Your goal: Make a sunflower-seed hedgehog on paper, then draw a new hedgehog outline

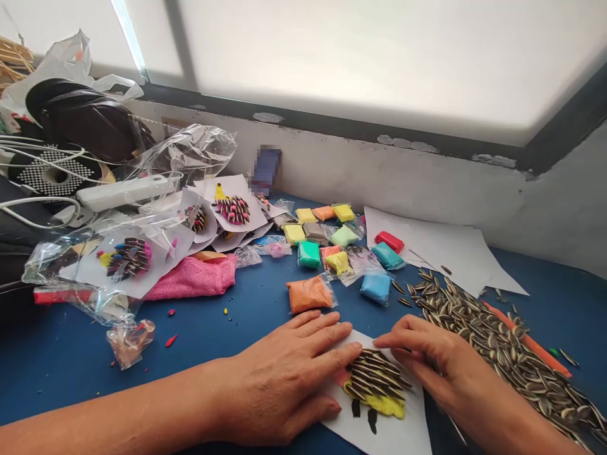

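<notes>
My left hand (284,373) lies flat with fingers stretched over the left edge of a white paper sheet (341,430). Its index fingertip touches the head end of a hedgehog figure, which has a yellow clay body (386,406) and rows of striped sunflower seeds (374,373) as spines. Two dark seeds (372,420) stick out below as legs. My right hand (441,357) is at the figure's upper right, fingers curled and index fingertip at the top row of seeds. Anything between its thumb and fingers is hidden.
A heap of loose sunflower seeds (493,347) with an orange stick (531,341) lies to the right. Wrapped clay packs, including an orange one (309,294), stand ahead. White sheets (441,246) lie behind. Finished hedgehog pictures (232,205), a pink towel (194,276) and plastic bags are left.
</notes>
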A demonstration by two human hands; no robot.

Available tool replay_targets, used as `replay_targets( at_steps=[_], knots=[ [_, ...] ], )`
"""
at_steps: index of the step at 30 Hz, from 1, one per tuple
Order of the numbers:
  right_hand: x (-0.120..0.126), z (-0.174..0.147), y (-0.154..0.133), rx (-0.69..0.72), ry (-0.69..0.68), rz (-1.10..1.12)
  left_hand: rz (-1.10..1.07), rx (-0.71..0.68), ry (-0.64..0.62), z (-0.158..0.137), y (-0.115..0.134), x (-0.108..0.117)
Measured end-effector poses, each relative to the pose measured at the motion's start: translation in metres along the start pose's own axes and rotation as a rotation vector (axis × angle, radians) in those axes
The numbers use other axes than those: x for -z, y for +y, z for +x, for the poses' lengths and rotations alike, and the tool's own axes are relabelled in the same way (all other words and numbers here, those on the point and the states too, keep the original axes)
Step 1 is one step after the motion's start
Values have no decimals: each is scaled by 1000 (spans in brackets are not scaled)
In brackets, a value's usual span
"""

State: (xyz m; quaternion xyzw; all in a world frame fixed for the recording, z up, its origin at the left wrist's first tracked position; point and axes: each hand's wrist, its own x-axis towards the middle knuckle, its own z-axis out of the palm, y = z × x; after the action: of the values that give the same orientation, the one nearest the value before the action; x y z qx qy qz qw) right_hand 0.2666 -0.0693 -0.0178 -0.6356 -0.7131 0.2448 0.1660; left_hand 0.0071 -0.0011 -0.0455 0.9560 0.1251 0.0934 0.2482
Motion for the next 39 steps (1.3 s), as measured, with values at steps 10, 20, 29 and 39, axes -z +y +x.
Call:
replay_targets(
  at_steps=[10, 20, 29, 39],
  knots=[
    [6, -10, -5, 55, 27, -109, 4, 10, -32, 0, 1, 1],
    [0, -9, 1, 49, 63, -161, 33, 22, -93, 4, 5, 8],
    [3, -8, 4, 24, -24, -87, 13, 32, -103, 4, 4, 8],
    [2, -4, 7, 19, -38, -49, 35, 30, -118, 4, 4, 8]
  ],
)
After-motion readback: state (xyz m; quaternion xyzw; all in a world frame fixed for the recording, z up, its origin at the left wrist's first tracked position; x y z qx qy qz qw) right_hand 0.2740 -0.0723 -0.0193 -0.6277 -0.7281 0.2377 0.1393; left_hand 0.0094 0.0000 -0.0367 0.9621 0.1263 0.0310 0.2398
